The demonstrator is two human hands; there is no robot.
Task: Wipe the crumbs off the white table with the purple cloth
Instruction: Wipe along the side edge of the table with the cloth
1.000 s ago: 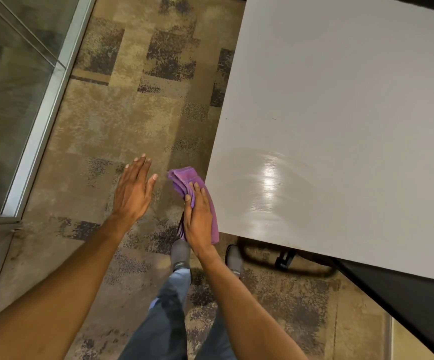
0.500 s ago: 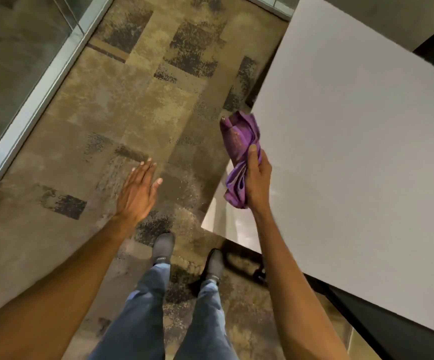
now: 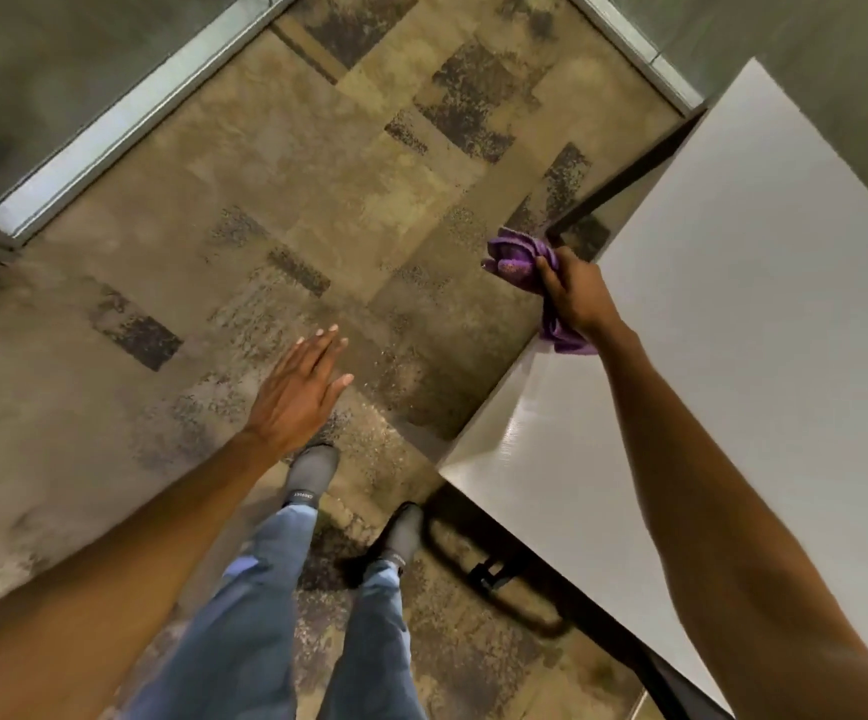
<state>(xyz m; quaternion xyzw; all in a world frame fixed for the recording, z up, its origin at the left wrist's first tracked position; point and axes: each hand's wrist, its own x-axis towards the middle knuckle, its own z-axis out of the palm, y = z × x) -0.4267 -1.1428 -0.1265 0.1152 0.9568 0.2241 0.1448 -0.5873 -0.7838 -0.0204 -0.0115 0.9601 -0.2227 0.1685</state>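
Observation:
The white table [image 3: 743, 356] fills the right side, its near-left corner pointing toward my feet. My right hand [image 3: 575, 293] grips the bunched purple cloth [image 3: 517, 259] at the table's left edge; one end of the cloth sticks out over the carpet and the other hangs below my palm onto the tabletop. My left hand [image 3: 302, 392] hovers flat over the carpet, fingers spread, holding nothing. I cannot make out crumbs on the tabletop.
Patterned brown carpet [image 3: 265, 226] covers the floor to the left. A glass partition with a metal frame [image 3: 125, 116] runs along the upper left. My legs and grey shoes [image 3: 312, 472] stand beside the table corner, near its black base [image 3: 494, 569].
My right hand has carried the cloth further forward along the table's left edge, now held bunched and lifted. My view has turned left and I have stepped forward. The left hand stays spread.

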